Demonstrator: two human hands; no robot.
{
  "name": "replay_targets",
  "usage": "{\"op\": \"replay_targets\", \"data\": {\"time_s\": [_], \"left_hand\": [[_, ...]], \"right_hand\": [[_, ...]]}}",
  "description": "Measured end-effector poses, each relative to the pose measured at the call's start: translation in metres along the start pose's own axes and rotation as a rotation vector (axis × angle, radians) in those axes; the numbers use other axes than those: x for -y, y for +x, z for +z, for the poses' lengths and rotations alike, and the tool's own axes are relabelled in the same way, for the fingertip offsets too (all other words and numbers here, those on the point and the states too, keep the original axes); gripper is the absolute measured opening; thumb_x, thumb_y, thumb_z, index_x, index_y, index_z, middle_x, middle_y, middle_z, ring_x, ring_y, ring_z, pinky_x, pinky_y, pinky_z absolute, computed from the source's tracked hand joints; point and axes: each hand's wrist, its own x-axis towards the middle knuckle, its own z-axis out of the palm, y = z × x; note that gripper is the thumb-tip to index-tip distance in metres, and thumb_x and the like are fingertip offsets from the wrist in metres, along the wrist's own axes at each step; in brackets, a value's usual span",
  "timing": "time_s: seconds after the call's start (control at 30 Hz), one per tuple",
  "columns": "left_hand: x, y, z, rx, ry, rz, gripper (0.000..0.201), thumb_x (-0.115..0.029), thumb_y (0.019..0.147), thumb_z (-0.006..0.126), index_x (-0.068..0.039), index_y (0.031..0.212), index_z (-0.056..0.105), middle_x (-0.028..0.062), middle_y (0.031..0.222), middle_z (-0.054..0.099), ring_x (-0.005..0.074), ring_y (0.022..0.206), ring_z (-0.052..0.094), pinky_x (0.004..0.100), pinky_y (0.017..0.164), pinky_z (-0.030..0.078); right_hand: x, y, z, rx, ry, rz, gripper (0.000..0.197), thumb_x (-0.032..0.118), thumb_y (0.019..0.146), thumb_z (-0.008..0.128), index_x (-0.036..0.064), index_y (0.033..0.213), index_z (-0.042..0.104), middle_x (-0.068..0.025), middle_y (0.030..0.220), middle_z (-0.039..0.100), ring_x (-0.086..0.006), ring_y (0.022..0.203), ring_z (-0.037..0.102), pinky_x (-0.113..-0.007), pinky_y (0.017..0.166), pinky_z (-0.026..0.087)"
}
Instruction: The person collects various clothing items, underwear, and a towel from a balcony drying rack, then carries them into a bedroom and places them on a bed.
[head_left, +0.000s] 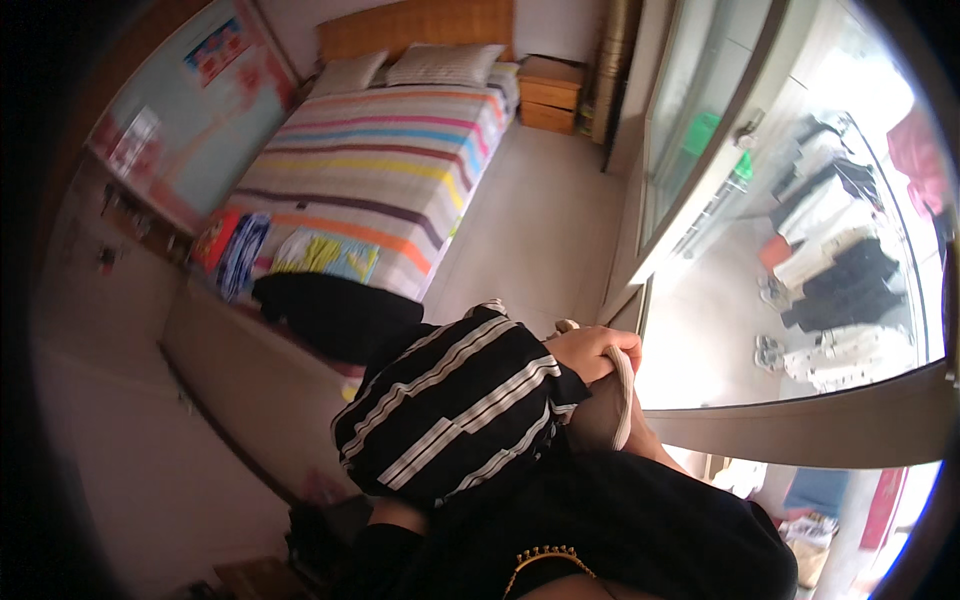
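A black garment with white stripes (pixel 455 410) is bunched in front of my body. My right hand (pixel 592 352) is closed, its fingers curled over the edge of a beige piece of clothing (pixel 600 412) beside the striped one. Only a bit of my left forearm shows under the striped garment; the cloth hides my left hand and its fingers. Just beyond, a plain black garment (pixel 340 315) stretches from the bed's foot toward the striped one. Whether it touches my left arm is hidden.
Ahead is a bed with a striped multicoloured cover (pixel 360 160), folded clothes (pixel 325 255) at its foot. A wooden nightstand (pixel 550 92) stands by its head. To the right, a glass sliding door (pixel 710 150) borders a bright area where several garments (pixel 845 285) hang.
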Motion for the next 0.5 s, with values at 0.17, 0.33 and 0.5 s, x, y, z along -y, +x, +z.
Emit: {"op": "replay_targets", "data": {"time_s": [0.17,0.33,0.5], "left_hand": [[-0.006,-0.005,-0.050,0.080,-0.061,0.152,0.018,-0.009,0.078,0.038,-0.003,0.080,0.055,0.0103,0.075,0.059,0.0201,0.075,0.057,0.0296,0.070,0.042],[-0.017,0.033,-0.063,0.211,-0.172,0.096,0.033,-0.034,0.086,0.038,-0.005,0.081,0.051,0.0026,0.074,0.050,0.0107,0.071,0.047,0.0229,0.067,0.036],[-0.030,0.084,-0.033,0.192,0.211,-0.101,0.043,-0.045,0.087,0.044,-0.007,0.075,0.060,0.0030,0.066,0.055,0.0151,0.069,0.055,0.0288,0.064,0.042]], "right_hand": [[-0.027,-0.001,0.003,0.133,-1.066,-0.005,0.032,0.028,0.075,0.053,0.0019,0.092,0.060,-0.0131,0.088,0.059,-0.0287,0.090,0.055,-0.038,0.080,0.038],[-0.037,-0.005,-0.038,0.099,-1.196,0.377,0.034,0.033,0.078,0.053,0.0020,0.085,0.064,-0.0146,0.092,0.062,-0.0277,0.092,0.057,-0.037,0.085,0.038],[-0.050,-0.021,-0.063,-0.005,-1.218,0.475,0.027,0.027,0.075,0.053,0.0032,0.080,0.066,-0.0119,0.084,0.064,-0.0260,0.084,0.059,-0.038,0.080,0.039]]}}
